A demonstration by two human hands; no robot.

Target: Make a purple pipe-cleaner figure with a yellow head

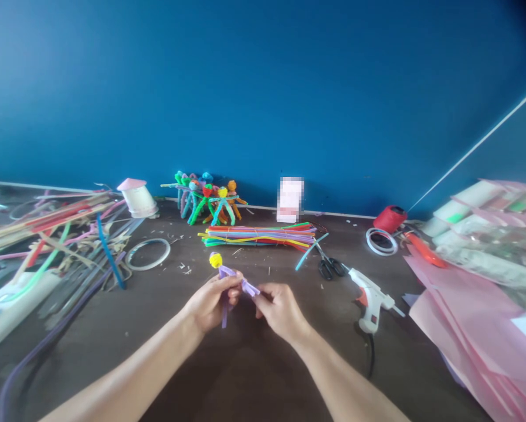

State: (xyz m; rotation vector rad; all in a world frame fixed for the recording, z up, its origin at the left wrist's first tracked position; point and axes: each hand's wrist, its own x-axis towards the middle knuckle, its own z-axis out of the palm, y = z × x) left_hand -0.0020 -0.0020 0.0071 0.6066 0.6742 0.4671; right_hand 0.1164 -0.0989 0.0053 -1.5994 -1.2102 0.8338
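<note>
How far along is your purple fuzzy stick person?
Done: the colourful pipe-cleaner figures standing by the wall. In hand: the purple pipe-cleaner figure with a yellow head, held by the left hand and right hand. Left: the tied pipe-cleaner bundle looks unused.

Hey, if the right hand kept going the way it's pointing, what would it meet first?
The right hand points up and to the left, so it would likely meet the purple pipe cleaner figure first. It seems to be touching it, though depth is hard to judge.
</note>
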